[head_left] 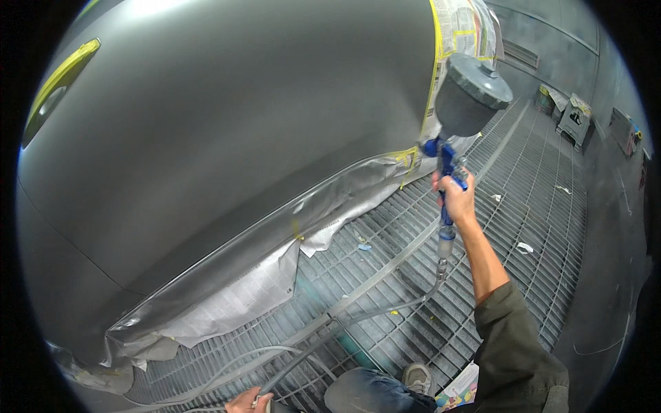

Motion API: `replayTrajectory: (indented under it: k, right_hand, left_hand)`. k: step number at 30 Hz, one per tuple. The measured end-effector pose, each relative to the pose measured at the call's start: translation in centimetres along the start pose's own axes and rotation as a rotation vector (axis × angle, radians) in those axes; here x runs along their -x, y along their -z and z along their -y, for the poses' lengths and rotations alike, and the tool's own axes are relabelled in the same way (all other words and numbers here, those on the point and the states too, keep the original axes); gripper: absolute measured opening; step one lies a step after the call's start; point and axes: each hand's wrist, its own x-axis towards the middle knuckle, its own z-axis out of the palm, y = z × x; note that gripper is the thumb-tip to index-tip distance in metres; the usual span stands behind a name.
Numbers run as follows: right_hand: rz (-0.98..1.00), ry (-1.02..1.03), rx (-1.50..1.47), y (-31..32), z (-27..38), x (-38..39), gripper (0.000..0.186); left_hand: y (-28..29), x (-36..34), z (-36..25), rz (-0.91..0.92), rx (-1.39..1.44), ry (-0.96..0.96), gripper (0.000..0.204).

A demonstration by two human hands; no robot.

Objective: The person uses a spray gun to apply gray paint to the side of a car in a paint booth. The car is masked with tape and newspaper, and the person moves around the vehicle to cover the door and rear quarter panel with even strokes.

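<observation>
My right hand [459, 196] is wrapped round the handle of a blue paint spray gun [447, 160], held upright. A grey lidded cup [471, 96] sits on top of the gun. From the handle's lower end an air hose [358, 319] curves down and left to my left hand [246, 400] at the bottom edge. Fingers of that hand are closed round the hose, though the hand is partly cut off. Left of the gun stands a dark grey car body panel [275, 117]; the gap between them is hard to judge.
Newspaper [241, 299] and yellow tape mask the panel's lower edge, and more masking paper [460, 31] covers its far end. Yellow tape wraps a door handle [65, 79]. Metal floor grating [530, 206] holds paper scraps. A grey stand [575, 120] is by the far wall.
</observation>
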Motion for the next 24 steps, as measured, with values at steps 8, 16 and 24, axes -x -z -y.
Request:
replayTrajectory:
  k: [8,16,24]
  right_hand:
    - [0.043,0.042,-0.01,-1.5,2.6,0.9,0.012]
    - [0.421,-0.059,-0.204,-12.7,9.1,12.4,0.013]
    - [0.878,0.088,-0.386,-26.7,16.2,25.2,0.055]
  left_hand:
    - [1.0,1.5,2.2,-0.085,-0.064,0.046,0.025]
    - [7.4,5.4,8.6,-0.267,0.016,0.133,0.023]
    - [13.8,12.0,13.9,-0.451,0.016,0.208,0.02]
